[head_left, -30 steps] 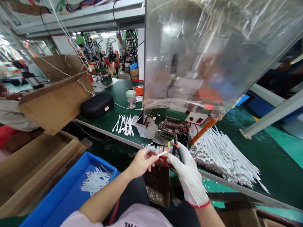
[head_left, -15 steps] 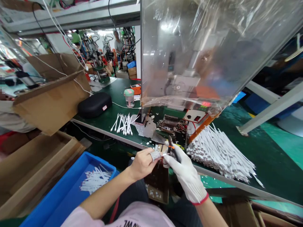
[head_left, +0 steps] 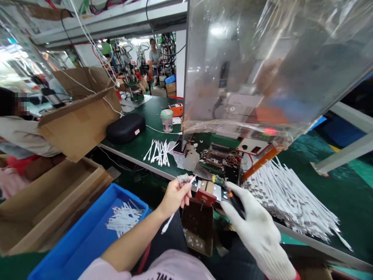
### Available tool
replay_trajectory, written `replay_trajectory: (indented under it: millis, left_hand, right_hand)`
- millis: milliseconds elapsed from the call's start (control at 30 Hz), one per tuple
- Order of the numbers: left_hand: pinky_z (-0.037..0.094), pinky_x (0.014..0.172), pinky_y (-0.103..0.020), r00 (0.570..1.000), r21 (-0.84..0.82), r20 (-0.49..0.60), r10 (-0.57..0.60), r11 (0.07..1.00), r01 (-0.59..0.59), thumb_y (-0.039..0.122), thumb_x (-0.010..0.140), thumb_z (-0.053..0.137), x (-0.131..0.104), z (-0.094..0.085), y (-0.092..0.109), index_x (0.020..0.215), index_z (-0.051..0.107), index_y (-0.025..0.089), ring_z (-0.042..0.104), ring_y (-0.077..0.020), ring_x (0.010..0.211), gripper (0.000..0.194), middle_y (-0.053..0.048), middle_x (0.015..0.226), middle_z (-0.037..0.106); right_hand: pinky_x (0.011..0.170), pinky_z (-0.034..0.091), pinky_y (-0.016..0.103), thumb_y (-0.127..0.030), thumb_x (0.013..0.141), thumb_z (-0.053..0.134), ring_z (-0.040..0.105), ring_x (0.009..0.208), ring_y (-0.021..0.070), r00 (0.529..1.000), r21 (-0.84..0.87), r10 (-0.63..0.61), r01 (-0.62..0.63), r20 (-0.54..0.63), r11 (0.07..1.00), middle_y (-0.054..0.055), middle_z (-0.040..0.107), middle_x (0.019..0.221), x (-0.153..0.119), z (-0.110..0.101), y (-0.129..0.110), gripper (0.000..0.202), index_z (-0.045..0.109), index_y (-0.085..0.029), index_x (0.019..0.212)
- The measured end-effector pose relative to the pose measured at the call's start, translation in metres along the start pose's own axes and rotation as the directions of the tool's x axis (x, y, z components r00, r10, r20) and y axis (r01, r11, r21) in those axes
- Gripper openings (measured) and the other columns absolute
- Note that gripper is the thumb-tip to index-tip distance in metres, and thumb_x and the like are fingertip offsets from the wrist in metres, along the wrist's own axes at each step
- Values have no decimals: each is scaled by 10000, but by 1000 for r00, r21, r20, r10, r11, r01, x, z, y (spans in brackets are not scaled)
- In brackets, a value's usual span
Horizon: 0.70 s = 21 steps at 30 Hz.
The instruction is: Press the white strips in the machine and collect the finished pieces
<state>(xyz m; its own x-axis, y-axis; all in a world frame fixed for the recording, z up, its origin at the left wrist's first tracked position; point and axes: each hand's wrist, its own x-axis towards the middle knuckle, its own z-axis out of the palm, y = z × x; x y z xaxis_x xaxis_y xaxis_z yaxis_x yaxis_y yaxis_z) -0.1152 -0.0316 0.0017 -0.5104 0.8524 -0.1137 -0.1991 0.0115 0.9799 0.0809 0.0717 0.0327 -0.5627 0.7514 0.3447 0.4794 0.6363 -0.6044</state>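
Note:
My bare left hand (head_left: 175, 196) pinches a short white cable (head_left: 168, 224) with a plug at its lower end; its upper end points toward the table edge. Grey wrapping covers one of that hand's fingers. In a white knitted glove, my right hand (head_left: 255, 225) holds dark-handled pliers (head_left: 236, 202) with an orange band between thumb and forefinger. Their jaws are hard to make out. Between the hands, a small fixture with a red-brown plate (head_left: 205, 197) sits at the table edge. The hands are apart.
A large pile of white cables (head_left: 294, 202) lies right, a smaller bunch (head_left: 159, 152) left. Below left, a blue bin (head_left: 78, 233) holds more cables. A plastic-draped machine (head_left: 233, 85) stands ahead. Cardboard boxes (head_left: 84, 120) and a seated person (head_left: 23, 124) are left.
My hands have separated. The right hand has moved right with the pliers, its thumb spread wider. The cable in my left hand now slants with its plug hanging down. The view has shifted slightly.

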Motion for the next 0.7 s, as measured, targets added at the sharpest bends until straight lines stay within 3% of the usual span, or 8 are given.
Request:
replay_trajectory:
  millis: [167,333,433,467,567,633,700]
  left_hand:
    - [234,293,-155,995,-66,59,-82,994,86,486,719,641,-3,6,-2,1060,589,121,426,-61,314,503,61,514,535]
    - [267,319,-193,996,104,46,-75,992,70,495,736,586,-4,2,-2,1018,624,137,438,-82,336,458,34,528,544]
    - [285,353,-197,996,211,-67,-50,975,63,423,766,575,22,-27,8,988,616,150,461,-89,382,354,22,571,575]
    - [308,371,-198,972,353,-235,-28,929,112,390,767,562,38,-42,15,933,615,156,465,-89,392,292,30,571,574]
    - [338,429,-196,929,453,-367,44,881,138,294,803,493,98,-86,41,912,578,135,474,-93,435,211,34,567,548]
    - [387,490,-219,917,516,-390,85,845,141,295,781,528,139,-107,58,897,574,135,538,-131,506,203,26,579,556]
    - [462,612,-307,906,584,-403,130,799,145,341,742,588,165,-118,72,830,579,139,629,-233,681,220,-20,620,593]
  right_hand:
    - [730,508,370,-453,877,516,623,848,251,959,-279,-281,265,-22,923,98,644,991,-2,19,-4,413,566,-208,1206]
    - [675,501,355,-409,875,537,609,836,258,940,-376,-339,325,33,868,101,633,970,-1,20,-6,380,555,-215,1201]
    - [719,512,356,-399,880,534,616,855,246,946,-354,-323,311,27,882,96,633,995,-8,9,0,386,539,-226,1225]
    - [735,514,354,-402,884,527,619,867,241,950,-348,-311,296,15,889,97,635,1011,-11,2,5,391,534,-227,1233]
    - [785,513,366,-443,886,500,632,903,247,979,-382,-200,170,-40,908,105,648,1037,-16,-30,32,408,557,-207,1214]
    - [785,511,387,-487,874,478,643,903,268,995,-456,14,-58,-99,888,115,659,1032,-14,-60,62,440,591,-200,1188]
    - [743,512,398,-526,861,453,653,901,294,935,-525,310,-353,-172,774,126,662,1061,-10,-93,100,486,607,-213,1200]
